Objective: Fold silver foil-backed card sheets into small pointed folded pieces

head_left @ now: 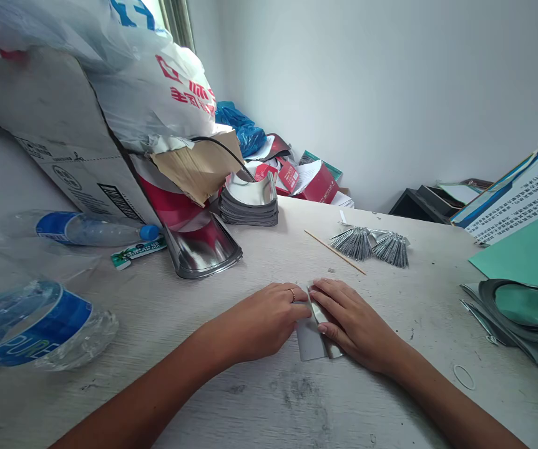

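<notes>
A small silver foil sheet [310, 340] lies on the pale wooden table [269, 399] right in front of me, partly folded along its middle. My left hand [259, 318], a ring on one finger, presses its curled fingers on the sheet's left half. My right hand [351, 321] lies over the right half with its fingers pressed together along the fold. Both hands touch the sheet and each other at the fingertips.
Two fans of pleated silver strips [371, 244] and a thin wooden stick [334, 251] lie beyond my hands. Stacks of curved foil sheets [249, 202] sit at the back left by a cardboard box [72, 156]. Plastic bottles [25, 318] lie left; green paper [526, 255] right.
</notes>
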Action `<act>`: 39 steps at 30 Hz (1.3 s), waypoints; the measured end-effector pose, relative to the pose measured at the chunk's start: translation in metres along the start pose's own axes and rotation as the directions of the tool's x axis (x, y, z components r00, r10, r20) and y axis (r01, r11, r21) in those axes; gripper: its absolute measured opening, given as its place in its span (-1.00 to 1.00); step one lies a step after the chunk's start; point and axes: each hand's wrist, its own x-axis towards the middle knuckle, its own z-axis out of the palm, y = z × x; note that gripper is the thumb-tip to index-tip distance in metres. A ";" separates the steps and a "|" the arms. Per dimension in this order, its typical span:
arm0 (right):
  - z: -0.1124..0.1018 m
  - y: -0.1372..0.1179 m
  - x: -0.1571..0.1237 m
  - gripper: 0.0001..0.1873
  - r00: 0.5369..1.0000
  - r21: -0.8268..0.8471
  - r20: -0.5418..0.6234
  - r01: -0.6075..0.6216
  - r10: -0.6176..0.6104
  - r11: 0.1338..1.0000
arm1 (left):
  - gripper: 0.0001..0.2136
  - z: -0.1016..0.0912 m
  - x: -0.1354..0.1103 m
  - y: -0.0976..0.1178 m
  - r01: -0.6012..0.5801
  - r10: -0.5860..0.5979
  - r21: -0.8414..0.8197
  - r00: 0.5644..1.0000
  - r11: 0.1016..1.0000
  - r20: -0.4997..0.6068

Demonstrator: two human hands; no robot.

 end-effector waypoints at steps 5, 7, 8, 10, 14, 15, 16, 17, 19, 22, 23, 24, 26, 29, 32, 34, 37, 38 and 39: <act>0.003 0.001 0.000 -0.46 0.999 0.000 -0.017 -0.038 0.038 0.999 | -0.69 -0.001 -0.004 0.003 0.004 -0.005 0.051 1.000 0.999 0.014; 0.003 -0.001 0.001 -0.47 0.999 0.013 -0.031 -0.038 0.038 0.999 | -0.69 -0.001 -0.005 0.004 0.006 -0.006 0.045 1.000 0.999 -0.001; 0.002 -0.002 0.001 -0.47 0.999 0.015 -0.037 -0.037 0.037 0.999 | -0.69 0.000 -0.005 0.005 0.005 -0.005 0.043 1.000 0.999 -0.005; 0.001 -0.004 0.002 -0.47 0.998 0.012 -0.047 -0.034 0.034 0.999 | -0.70 0.000 -0.004 0.006 0.007 -0.007 0.045 1.000 0.999 0.000; -0.001 -0.006 0.004 -0.49 0.998 0.002 -0.054 -0.035 0.035 0.999 | -0.74 0.001 -0.002 0.007 0.012 -0.012 0.067 1.000 0.998 0.007; -0.001 -0.007 0.004 -0.49 0.998 -0.003 -0.049 -0.039 0.038 0.999 | -0.75 0.002 -0.002 0.008 0.012 -0.013 0.074 1.000 0.997 0.004; -0.001 -0.007 0.005 -0.50 0.998 -0.007 -0.042 -0.043 0.043 0.999 | -0.76 0.002 -0.002 0.008 0.014 -0.014 0.080 1.000 0.997 0.003; -0.002 -0.007 0.005 -0.50 0.998 -0.012 -0.031 -0.050 0.049 0.999 | -0.76 0.002 -0.001 0.008 0.016 -0.016 0.084 1.000 0.996 0.003; -0.002 -0.008 0.005 -0.52 0.998 -0.018 -0.010 -0.062 0.062 0.998 | -0.75 0.002 -0.001 0.009 0.019 -0.020 0.092 1.000 0.996 0.010; -0.001 -0.009 0.006 -0.52 0.998 -0.020 -0.004 -0.065 0.065 0.998 | -0.69 0.003 0.000 0.010 0.012 -0.013 0.112 1.000 0.994 0.010; -0.001 -0.009 0.006 -0.51 0.998 -0.020 -0.008 -0.063 0.063 0.998 | -0.68 0.003 0.000 0.010 0.008 -0.009 0.118 1.000 0.993 0.005; 0.000 -0.009 0.006 -0.50 0.998 -0.020 -0.012 -0.059 0.059 0.998 | -0.68 0.003 0.001 0.011 0.005 -0.006 0.123 1.000 0.992 0.001; 0.002 -0.010 0.007 -0.50 0.998 -0.016 -0.021 -0.055 0.054 0.998 | -0.69 0.004 0.001 0.011 0.005 -0.005 0.131 1.000 0.991 0.003; 0.005 -0.010 0.007 -0.52 0.997 -0.016 -0.041 -0.060 0.059 0.998 | -0.71 0.005 0.001 0.010 0.012 -0.015 0.133 1.000 0.991 0.023; 0.006 -0.011 0.008 -0.50 0.996 -0.046 -0.068 -0.058 0.055 0.997 | -0.72 0.007 0.000 0.009 0.013 -0.015 0.135 1.000 0.991 0.011; 0.004 -0.012 0.007 -0.50 0.995 -0.067 -0.090 -0.046 0.039 0.997 | -0.72 0.009 0.000 0.008 0.013 -0.013 0.136 1.000 0.991 0.000; 0.001 -0.011 0.004 -0.63 0.991 -0.037 -0.132 0.006 -0.011 0.999 | -0.72 0.012 -0.001 0.007 0.014 -0.014 0.130 1.000 0.991 -0.003; 0.000 -0.010 0.003 -0.68 0.988 -0.004 -0.151 0.031 -0.031 1.000 | -0.72 0.012 -0.001 0.007 0.013 -0.012 0.126 1.000 0.992 -0.010; -0.001 -0.009 0.002 -0.72 0.985 0.033 -0.167 0.055 -0.049 0.998 | -0.72 0.012 -0.001 0.006 0.010 -0.008 0.123 1.000 0.992 -0.017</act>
